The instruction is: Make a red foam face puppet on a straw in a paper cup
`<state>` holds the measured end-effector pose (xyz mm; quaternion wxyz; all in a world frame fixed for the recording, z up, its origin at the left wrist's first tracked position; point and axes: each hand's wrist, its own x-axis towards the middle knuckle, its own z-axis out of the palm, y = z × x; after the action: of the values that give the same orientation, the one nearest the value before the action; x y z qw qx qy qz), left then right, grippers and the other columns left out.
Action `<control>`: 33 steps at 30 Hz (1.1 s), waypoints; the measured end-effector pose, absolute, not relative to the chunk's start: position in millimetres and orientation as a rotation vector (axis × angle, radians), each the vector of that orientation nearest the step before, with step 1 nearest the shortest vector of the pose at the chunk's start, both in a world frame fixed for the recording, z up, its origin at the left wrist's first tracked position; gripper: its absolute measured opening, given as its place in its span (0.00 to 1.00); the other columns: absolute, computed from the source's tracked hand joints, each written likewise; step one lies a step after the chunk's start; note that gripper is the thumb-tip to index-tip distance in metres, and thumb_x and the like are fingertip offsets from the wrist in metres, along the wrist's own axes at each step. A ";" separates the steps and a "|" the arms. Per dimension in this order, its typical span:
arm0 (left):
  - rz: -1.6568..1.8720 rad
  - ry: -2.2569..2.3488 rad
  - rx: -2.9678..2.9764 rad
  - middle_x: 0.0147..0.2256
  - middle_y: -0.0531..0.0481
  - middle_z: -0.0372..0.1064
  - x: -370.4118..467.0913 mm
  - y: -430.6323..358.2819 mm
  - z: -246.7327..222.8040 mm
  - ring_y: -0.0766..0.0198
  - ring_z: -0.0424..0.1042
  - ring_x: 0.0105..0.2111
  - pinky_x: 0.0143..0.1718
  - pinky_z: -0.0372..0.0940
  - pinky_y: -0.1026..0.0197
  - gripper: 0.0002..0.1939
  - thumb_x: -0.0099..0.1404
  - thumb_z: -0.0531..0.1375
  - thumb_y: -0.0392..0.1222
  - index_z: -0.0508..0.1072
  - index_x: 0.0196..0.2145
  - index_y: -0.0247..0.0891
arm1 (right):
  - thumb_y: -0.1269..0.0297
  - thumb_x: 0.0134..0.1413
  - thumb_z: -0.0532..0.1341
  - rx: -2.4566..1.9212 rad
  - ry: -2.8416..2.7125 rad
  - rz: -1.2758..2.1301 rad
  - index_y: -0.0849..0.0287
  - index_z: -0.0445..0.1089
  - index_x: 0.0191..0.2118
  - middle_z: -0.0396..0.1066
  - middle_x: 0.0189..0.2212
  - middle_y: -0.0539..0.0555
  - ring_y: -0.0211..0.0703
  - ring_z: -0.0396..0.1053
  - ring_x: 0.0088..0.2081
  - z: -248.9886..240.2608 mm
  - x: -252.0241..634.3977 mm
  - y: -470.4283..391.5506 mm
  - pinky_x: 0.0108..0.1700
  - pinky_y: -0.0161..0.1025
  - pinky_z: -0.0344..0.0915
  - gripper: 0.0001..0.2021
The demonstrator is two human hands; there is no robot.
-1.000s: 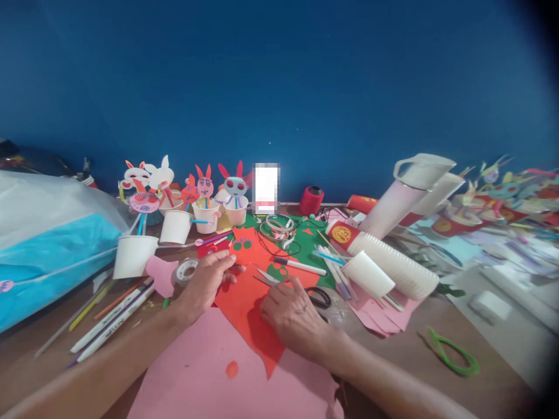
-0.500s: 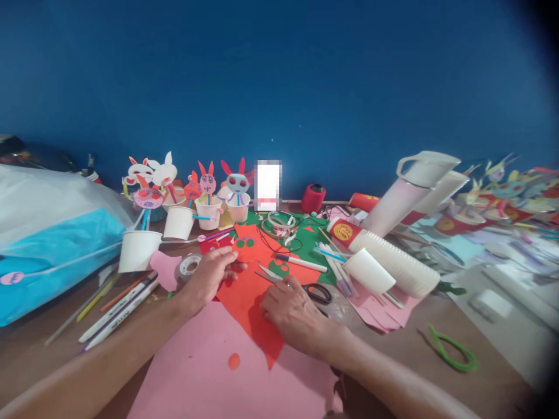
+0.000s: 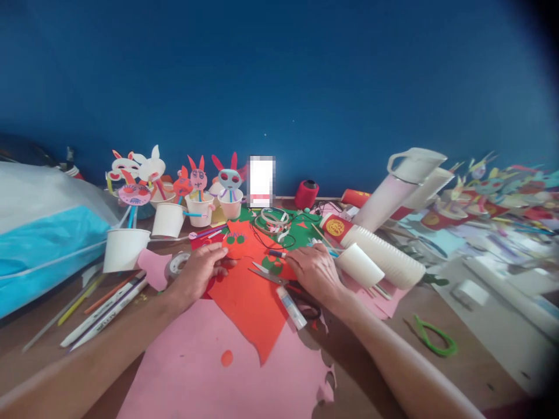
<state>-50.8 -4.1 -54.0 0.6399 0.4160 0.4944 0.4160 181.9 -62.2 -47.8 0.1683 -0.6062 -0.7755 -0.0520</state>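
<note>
And my left hand (image 3: 203, 269) pinches the flat orange-paper face with round green eyes (image 3: 236, 247), short of the table's (image 3: 358, 372) far edge; my right hand (image 3: 317, 269) arches over a slim dark-capped marker (image 3: 276, 254), whether gripping I can't tell.

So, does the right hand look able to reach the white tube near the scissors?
Probably yes. The white tube lies uncovered, nearer to the person's body than the right hand. The scissors beside it lie low, so the way looks free.
</note>
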 end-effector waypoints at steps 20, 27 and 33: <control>0.917 1.137 0.958 0.22 0.49 0.70 -53.0 -2.6 -59.4 0.66 0.70 0.23 0.17 0.60 0.70 0.04 0.53 0.59 0.37 0.67 0.27 0.34 | 0.62 0.55 0.55 -1.708 -2.234 -0.152 0.57 0.70 0.29 0.70 0.27 0.51 0.40 0.64 0.32 -61.0 180.1 -62.3 0.39 0.39 0.47 0.09; 0.934 1.125 0.949 0.21 0.49 0.69 -52.8 -4.0 -56.7 0.67 0.69 0.20 0.17 0.60 0.69 0.06 0.51 0.60 0.37 0.67 0.26 0.32 | 0.62 0.54 0.56 -1.741 -2.273 -0.153 0.58 0.69 0.26 0.69 0.25 0.50 0.39 0.64 0.31 -64.2 179.2 -63.1 0.38 0.39 0.47 0.10; 0.946 1.114 0.950 0.22 0.50 0.69 -52.8 -3.0 -59.2 0.65 0.71 0.24 0.17 0.60 0.69 0.07 0.51 0.61 0.38 0.67 0.27 0.33 | 0.61 0.53 0.57 -1.738 -2.292 -0.136 0.58 0.68 0.26 0.69 0.25 0.51 0.40 0.64 0.31 -63.5 178.6 -63.1 0.38 0.39 0.47 0.09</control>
<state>-52.8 -3.0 -59.2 0.6435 0.4170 0.4892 0.4155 178.6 -63.1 -63.5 0.1305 -0.5983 -0.7892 -0.0467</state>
